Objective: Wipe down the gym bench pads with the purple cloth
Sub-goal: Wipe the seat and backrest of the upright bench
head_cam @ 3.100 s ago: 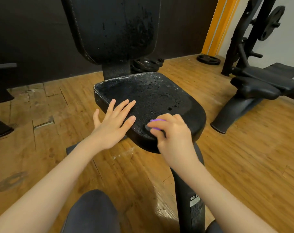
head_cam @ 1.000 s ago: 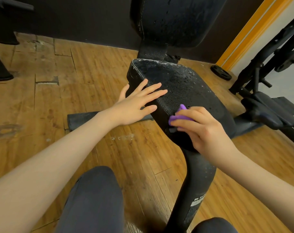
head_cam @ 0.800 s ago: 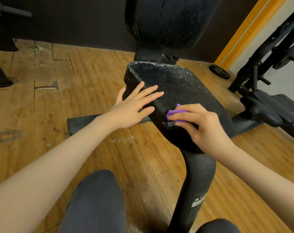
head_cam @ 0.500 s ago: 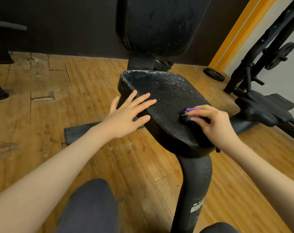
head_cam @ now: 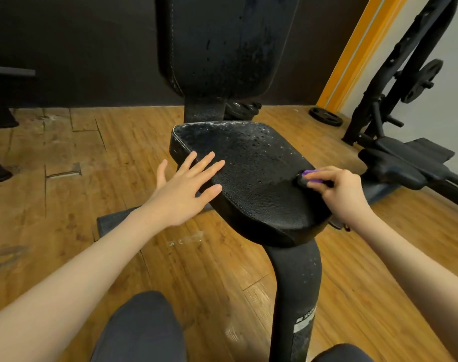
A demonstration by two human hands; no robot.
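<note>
1. Wiping: right hand point(head_cam: 340, 190) pinches the bunched purple cloth point(head_cam: 311, 176) at the seat pad point(head_cam: 251, 173)'s right edge.
2. Left hand point(head_cam: 182, 188): fingers spread flat on the pad's left edge.
3. Cloth: likely soft, light; grip it wadded.
4. Pad's long axis runs toward the droplet-speckled back pad point(head_cam: 222, 45).

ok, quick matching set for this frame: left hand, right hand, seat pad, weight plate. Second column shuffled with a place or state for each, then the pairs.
Column 1:
1. left hand
2. right hand
3. seat pad
4. weight plate

Column 2:
A. flat on the wooden floor by the orange strip
B. fingers spread, resting on the pad's left edge
C. speckled with droplets on its far half
D. pinches the purple cloth at the pad's right edge

Pairs: 1-B, 2-D, 3-C, 4-A
</note>
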